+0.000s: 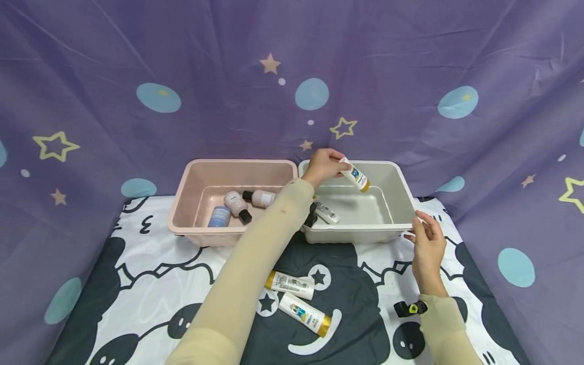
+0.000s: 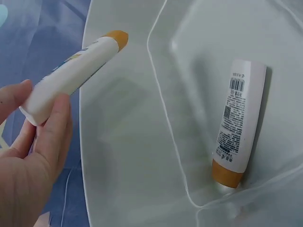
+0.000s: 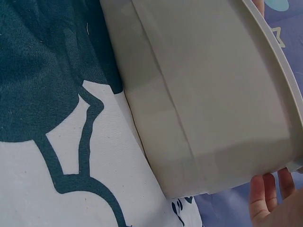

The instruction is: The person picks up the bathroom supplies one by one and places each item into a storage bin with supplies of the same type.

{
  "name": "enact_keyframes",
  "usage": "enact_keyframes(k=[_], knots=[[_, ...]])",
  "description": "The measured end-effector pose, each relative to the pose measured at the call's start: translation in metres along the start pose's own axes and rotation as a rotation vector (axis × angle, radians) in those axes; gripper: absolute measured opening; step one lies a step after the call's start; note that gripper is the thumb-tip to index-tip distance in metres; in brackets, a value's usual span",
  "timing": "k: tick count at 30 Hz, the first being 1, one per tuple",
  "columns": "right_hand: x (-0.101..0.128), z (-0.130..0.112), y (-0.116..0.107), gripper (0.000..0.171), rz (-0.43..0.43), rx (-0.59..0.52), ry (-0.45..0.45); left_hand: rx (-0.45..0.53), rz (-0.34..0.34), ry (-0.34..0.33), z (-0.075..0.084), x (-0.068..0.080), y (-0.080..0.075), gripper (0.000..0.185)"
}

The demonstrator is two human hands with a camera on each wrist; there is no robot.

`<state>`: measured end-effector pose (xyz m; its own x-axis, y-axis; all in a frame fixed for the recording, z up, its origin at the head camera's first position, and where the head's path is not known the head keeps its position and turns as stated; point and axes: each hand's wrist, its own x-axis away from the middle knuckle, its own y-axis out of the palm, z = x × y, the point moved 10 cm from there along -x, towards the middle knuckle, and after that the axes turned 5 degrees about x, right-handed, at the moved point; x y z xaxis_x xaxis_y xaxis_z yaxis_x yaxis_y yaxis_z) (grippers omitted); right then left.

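Nearest, at 6 o'clock on the black-and-white printed cloth (image 1: 150,284): two smooth white cylindrical tubes with gold caps, lying flat, close together, not touching; first tube (image 1: 304,314) nearer, second tube (image 1: 290,285) just beyond at 11 o'clock from it. Barcode label visible on the second.

At 4 o'clock: right hand (image 1: 427,242), fingers lightly curled round the near right corner rim of the grey bin (image 1: 401,190). Right wrist view: fingertips (image 3: 265,198) under the rim lip, matte plastic wall with faint vertical ridges. Grip on the rim, not fully closed.

Middle distance, 12 o'clock: grey bin, rectangular, rounded corners, glossy inside. One white tube with orange cap (image 2: 236,123) lying flat on its floor, printed back label up.

Above the bin's rear left part: left hand (image 1: 322,166) pinching held tube (image 1: 355,175) at its white crimped end between thumb and fingers; gold cap tilted down toward 4 o'clock, clear of the bin floor.

At 10 o'clock, side by side with the grey bin: pink bin (image 1: 182,203), same shape, holding three small rounded bottles (image 1: 237,204), two with black caps.

Farthest: wrinkled purple backdrop (image 1: 228,76), stars and blue dots.
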<state>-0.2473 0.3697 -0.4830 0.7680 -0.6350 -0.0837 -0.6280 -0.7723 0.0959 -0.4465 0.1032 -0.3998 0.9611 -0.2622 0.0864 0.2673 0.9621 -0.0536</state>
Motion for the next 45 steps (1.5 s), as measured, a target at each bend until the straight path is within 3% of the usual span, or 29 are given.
enact_keyframes(k=[3, 6, 11, 15, 21, 28, 39, 45], knots=[[0.0, 0.002, 0.001, 0.028, -0.005, 0.012, 0.008, -0.051, 0.009, -0.022, -0.003, 0.002, -0.002, 0.022], [0.001, 0.002, 0.001, 0.028, -0.008, 0.024, 0.011, -0.041, 0.023, -0.037, -0.005, 0.003, -0.003, 0.019], [-0.001, 0.002, 0.0, 0.028, -0.003, 0.016, 0.008, 0.089, -0.016, -0.017, 0.0, 0.009, 0.002, 0.025], [-0.003, 0.001, -0.001, 0.028, -0.006, 0.009, 0.001, 0.183, -0.083, 0.002, 0.013, 0.022, 0.008, 0.028], [-0.003, 0.0, -0.002, 0.029, -0.008, 0.004, -0.014, 0.198, -0.141, 0.106, 0.042, 0.064, -0.001, 0.027], [-0.002, 0.001, -0.002, 0.029, -0.018, 0.017, -0.023, 0.09, -0.17, 0.243, 0.057, 0.118, -0.032, 0.031], [0.0, 0.001, -0.002, 0.029, -0.021, 0.011, -0.028, -0.036, -0.123, 0.278, 0.034, 0.194, -0.074, 0.029], [0.0, 0.004, -0.003, 0.028, -0.021, 0.012, -0.021, -0.058, -0.147, 0.258, 0.008, 0.229, -0.083, 0.03]])
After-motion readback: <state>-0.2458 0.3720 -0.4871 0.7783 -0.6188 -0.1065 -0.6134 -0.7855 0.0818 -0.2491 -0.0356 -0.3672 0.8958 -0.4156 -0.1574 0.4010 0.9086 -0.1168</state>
